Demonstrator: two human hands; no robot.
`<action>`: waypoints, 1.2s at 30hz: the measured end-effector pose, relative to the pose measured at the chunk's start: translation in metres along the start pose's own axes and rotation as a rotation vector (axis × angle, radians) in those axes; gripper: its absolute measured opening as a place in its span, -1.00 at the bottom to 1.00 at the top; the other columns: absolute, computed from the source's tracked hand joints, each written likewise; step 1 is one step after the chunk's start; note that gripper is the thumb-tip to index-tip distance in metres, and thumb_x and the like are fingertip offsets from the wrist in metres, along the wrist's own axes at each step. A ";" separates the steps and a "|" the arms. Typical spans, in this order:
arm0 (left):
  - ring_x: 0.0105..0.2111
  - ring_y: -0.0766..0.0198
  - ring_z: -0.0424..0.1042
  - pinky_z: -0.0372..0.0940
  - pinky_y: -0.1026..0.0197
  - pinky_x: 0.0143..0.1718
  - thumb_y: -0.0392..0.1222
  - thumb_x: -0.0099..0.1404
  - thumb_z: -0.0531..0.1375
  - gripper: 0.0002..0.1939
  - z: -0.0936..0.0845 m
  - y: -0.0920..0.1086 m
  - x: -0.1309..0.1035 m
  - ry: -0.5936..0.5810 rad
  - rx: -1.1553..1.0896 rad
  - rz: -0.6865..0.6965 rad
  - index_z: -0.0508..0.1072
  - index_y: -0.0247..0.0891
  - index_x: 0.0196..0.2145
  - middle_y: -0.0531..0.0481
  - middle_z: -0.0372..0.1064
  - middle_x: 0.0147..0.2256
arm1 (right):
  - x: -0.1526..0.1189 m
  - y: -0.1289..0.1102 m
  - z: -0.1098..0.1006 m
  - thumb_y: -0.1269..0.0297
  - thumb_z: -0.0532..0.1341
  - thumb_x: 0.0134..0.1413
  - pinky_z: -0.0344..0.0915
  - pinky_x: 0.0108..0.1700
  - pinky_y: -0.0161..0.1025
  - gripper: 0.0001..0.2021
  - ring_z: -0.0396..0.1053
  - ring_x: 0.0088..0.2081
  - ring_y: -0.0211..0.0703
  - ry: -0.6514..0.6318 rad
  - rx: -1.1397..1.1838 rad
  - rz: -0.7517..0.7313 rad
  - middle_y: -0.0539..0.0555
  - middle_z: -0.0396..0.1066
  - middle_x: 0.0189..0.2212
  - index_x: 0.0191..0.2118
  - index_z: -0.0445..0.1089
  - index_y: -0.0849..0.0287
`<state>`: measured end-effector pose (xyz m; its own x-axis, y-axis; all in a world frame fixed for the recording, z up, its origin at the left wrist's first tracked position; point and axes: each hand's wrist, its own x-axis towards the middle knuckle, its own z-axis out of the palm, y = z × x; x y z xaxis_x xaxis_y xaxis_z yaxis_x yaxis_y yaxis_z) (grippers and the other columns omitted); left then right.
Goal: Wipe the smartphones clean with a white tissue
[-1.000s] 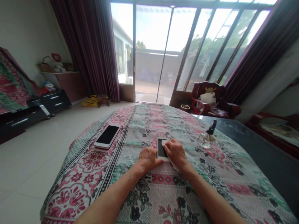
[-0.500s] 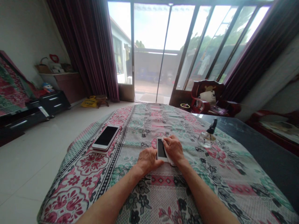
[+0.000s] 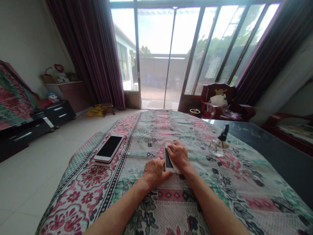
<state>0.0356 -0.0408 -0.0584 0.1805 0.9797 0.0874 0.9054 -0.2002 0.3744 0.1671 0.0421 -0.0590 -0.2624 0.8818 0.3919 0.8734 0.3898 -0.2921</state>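
A small white phone (image 3: 168, 160) with a dark screen lies between my hands near the middle of the cloth-covered table. My left hand (image 3: 155, 171) grips its left edge, the thumb across the lower end. Closed on a white cloth (image 3: 176, 166), my right hand (image 3: 178, 155) presses it against the phone's right side, covering part of the screen. To the left, a larger white phone (image 3: 110, 147) with a black screen rests on the tablecloth, on top of something thin. A clear spray bottle (image 3: 218, 146) with a black nozzle stands to the right.
The patterned tablecloth (image 3: 137, 137) spreads under everything. Beyond its right side is a dark tabletop (image 3: 264, 140). A wooden chair (image 3: 217, 98) holding a bag stands at the back right. Drawers (image 3: 60, 112) and a yellow bag (image 3: 95, 111) are at the left.
My right hand and the white cloth have shifted slightly left over the small phone, and less of its screen shows. The whole view has tilted a little.
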 end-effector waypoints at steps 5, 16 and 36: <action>-0.25 0.15 0.45 0.26 0.24 -0.26 0.09 0.14 0.17 -0.68 0.002 -0.002 0.001 0.024 -0.009 0.021 0.46 -0.19 -0.28 -0.06 0.46 -0.30 | 0.005 0.022 -0.003 0.23 0.10 0.15 0.11 -0.18 -0.27 -0.77 0.32 -0.21 -0.15 0.082 -0.029 0.163 0.08 0.40 -0.27 -0.26 0.51 0.10; -0.30 0.12 0.46 0.27 0.21 -0.27 0.12 0.17 0.12 -0.64 0.006 0.000 0.002 0.071 0.033 0.043 0.45 -0.24 -0.33 -0.09 0.46 -0.35 | -0.003 -0.006 0.003 0.23 0.13 0.13 0.07 -0.14 -0.27 -0.82 0.30 -0.21 -0.20 0.004 0.019 -0.110 0.02 0.39 -0.28 -0.31 0.51 0.00; -0.30 0.16 0.45 0.26 0.23 -0.27 0.02 0.15 0.17 -0.72 0.004 0.004 0.002 0.040 0.029 0.004 0.44 -0.24 -0.31 -0.07 0.46 -0.34 | 0.000 0.005 0.000 0.26 0.16 0.11 0.07 -0.05 -0.28 -0.84 0.28 -0.20 -0.20 0.005 0.093 -0.168 0.00 0.37 -0.32 -0.31 0.51 -0.02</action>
<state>0.0410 -0.0391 -0.0605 0.1690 0.9775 0.1262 0.9154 -0.2032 0.3475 0.1712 0.0435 -0.0603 -0.3993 0.8006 0.4467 0.7753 0.5549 -0.3015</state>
